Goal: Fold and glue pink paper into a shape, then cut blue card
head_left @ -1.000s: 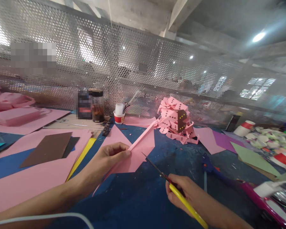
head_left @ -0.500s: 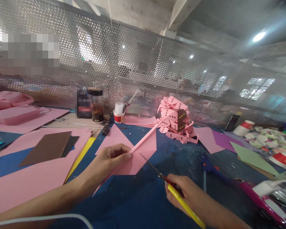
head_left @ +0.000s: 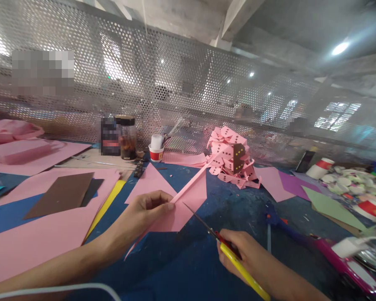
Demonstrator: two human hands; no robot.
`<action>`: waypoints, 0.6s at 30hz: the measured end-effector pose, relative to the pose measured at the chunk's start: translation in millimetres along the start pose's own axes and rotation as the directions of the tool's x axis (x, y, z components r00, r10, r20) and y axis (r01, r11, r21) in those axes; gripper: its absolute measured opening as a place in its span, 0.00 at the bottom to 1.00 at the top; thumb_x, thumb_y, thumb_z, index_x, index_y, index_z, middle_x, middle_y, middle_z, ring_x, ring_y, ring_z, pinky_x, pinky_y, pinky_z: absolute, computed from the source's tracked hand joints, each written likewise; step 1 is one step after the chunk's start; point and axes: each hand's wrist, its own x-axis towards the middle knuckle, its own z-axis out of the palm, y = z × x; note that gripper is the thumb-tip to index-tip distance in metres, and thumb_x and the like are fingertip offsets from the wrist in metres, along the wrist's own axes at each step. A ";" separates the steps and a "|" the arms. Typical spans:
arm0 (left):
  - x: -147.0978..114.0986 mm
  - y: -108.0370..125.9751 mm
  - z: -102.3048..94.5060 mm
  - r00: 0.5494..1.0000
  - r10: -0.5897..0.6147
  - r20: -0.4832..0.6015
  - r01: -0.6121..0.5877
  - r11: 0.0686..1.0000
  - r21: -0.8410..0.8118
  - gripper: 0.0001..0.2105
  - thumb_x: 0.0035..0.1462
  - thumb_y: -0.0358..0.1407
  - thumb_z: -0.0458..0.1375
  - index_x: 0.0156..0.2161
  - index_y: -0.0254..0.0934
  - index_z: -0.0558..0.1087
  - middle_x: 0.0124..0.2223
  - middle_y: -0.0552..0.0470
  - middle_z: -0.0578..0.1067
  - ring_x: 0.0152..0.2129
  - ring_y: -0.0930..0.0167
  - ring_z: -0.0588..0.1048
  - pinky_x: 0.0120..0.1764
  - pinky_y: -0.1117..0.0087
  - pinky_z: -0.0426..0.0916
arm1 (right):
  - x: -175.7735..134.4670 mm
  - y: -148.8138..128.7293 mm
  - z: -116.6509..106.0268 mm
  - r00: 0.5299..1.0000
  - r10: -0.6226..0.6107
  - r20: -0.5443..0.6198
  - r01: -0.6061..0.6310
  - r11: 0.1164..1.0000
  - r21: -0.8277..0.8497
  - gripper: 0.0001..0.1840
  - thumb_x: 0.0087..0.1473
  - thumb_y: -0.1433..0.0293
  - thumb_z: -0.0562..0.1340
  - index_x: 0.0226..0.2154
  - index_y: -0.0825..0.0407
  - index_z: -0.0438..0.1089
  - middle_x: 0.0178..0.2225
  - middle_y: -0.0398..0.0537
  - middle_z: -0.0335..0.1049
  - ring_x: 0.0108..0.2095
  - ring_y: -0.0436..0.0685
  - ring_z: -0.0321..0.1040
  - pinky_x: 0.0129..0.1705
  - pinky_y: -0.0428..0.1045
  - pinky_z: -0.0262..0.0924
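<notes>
Between thumb and fingers, my left hand [head_left: 152, 209] pinches a sheet of pink paper [head_left: 188, 207] with a narrow folded strip along its upper edge. One end of that strip points toward the far right, the other hangs below the hand. My right hand [head_left: 241, 253] is closed round scissors [head_left: 238, 263] with yellow and red handles. Their dark tips are near the paper's right side; whether they touch it I cannot tell. Behind the held sheet, another pink piece [head_left: 150, 182] lies on the blue table [head_left: 163, 269]. A pile of dotted pink paper pieces [head_left: 228, 156] stands beyond.
Pink sheets [head_left: 34, 255] with a brown piece [head_left: 62, 194] lie at left. Farther back stand a lidded jar [head_left: 128, 140] and a red-and-white paper cup [head_left: 156, 154]. A glue gun [head_left: 344, 263] and green paper [head_left: 334, 207] lie at right, below a perforated metal screen [head_left: 175, 92].
The held pink paper has shifted very slightly to the right, and its hanging lower end has moved a little. My right hand and the scissors are practically still.
</notes>
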 end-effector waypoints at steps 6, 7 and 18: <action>3.1 -2.6 -0.9 0.999 -0.004 0.041 0.007 0.996 -0.086 0.15 0.53 0.48 0.64 0.33 0.36 0.74 0.31 0.55 0.72 0.29 0.73 0.66 0.33 0.73 0.60 | -0.3 -1.7 -1.5 1.000 0.021 0.015 -0.021 1.000 0.015 0.09 0.58 0.73 0.58 0.27 0.51 0.59 0.23 0.36 0.62 0.24 0.46 0.55 0.23 0.43 0.45; 3.5 -2.7 -0.8 0.999 -0.006 0.040 0.010 0.996 -0.091 0.16 0.53 0.49 0.65 0.33 0.36 0.74 0.30 0.55 0.72 0.29 0.73 0.66 0.33 0.73 0.60 | -0.4 -1.7 -1.6 1.000 0.021 0.016 -0.022 1.000 0.020 0.09 0.58 0.73 0.58 0.28 0.51 0.59 0.23 0.36 0.62 0.24 0.46 0.55 0.23 0.43 0.45; 0.1 -1.6 -0.7 1.000 0.013 0.004 -0.013 1.000 -0.006 0.16 0.53 0.50 0.63 0.33 0.37 0.75 0.31 0.54 0.73 0.29 0.72 0.68 0.33 0.73 0.62 | 1.4 1.3 0.0 1.000 0.010 -0.003 -0.010 1.000 0.014 0.09 0.57 0.74 0.59 0.27 0.51 0.58 0.23 0.36 0.61 0.24 0.45 0.54 0.23 0.42 0.44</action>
